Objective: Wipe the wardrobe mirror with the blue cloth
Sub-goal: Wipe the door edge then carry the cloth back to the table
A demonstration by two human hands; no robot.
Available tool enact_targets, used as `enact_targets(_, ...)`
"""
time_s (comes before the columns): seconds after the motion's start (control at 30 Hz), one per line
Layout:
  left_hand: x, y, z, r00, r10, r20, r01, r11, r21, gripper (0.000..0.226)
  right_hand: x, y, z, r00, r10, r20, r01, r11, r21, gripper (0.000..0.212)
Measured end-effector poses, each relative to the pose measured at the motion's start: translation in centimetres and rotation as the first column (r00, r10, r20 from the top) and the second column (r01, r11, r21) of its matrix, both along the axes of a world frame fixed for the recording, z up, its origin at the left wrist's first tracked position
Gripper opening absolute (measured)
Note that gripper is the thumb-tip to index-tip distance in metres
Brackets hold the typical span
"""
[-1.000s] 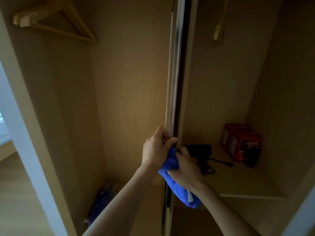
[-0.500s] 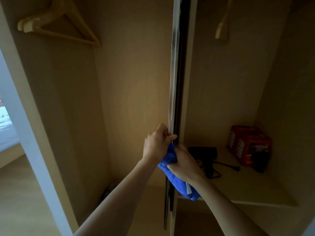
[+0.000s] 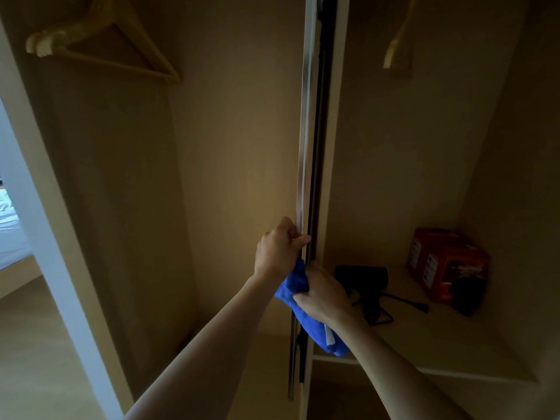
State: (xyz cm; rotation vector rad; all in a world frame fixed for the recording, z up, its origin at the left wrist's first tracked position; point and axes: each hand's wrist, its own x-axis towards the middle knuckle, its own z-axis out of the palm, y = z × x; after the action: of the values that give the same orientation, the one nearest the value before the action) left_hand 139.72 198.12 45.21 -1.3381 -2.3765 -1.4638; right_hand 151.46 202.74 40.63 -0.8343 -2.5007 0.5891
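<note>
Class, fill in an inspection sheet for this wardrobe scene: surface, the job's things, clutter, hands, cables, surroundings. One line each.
Surface: the door's metal edge is seen edge-on; the mirror face itself cannot be made out.
Job's things: blue cloth bunched against the door edge, hanging below the hands.
Clutter: red box and a dark appliance on the right shelf.
Hands: left hand grips the door edge; right hand holds the cloth.
Cables: a black cord lies on the shelf by the appliance.
Surroundings: wooden hanger upper left, another hanger upper right; dim light.
</note>
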Motion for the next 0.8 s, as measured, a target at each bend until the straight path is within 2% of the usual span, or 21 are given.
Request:
enact_targets(0.2, -0.5, 1.0, 0.4, 0.998, -0.004, 0.064, 0.005, 1.0, -0.018, 0.033, -0.1, 1.0, -1.0, 0.998, -0.011, 0.057, 0.011, 1.0, 0.008, 0.007)
enact_targets(0.37, -1.1, 1.7, 0.2, 0.999, -0.006, 0.052, 0.007, 0.999, -0.036, 0.028, -0.3, 1.5, -0.6, 0.997, -0.021, 0.079, 0.017, 0.999, 0.052, 0.007)
enact_targets(0.63, -0.9, 1.5, 0.3, 0.992, -0.008, 0.124, 0.012, 0.999, -0.032, 0.028, -0.1, 1.2, -1.0, 0.997, 0.008, 0.082, -0.006, 1.0, -0.019, 0.015)
enact_targets(0.73, -0.3, 1.1, 0.0, 0.997, 0.014, 0.071, -0.009, 0.998, -0.063, 0.025, 0.5, 0.9, -0.7, 0.999, 0.003, 0.049, -0.001, 0.999, -0.05, 0.022)
enact_targets(0.8, 0.1, 0.3, -0.5, 0.999, 0.017, 0.038, -0.014, 0.998, -0.065, 0.021, 1.2, 0.7, -0.2, 1.0, -0.002, 0.008, 0.003, 0.996, -0.089, 0.01)
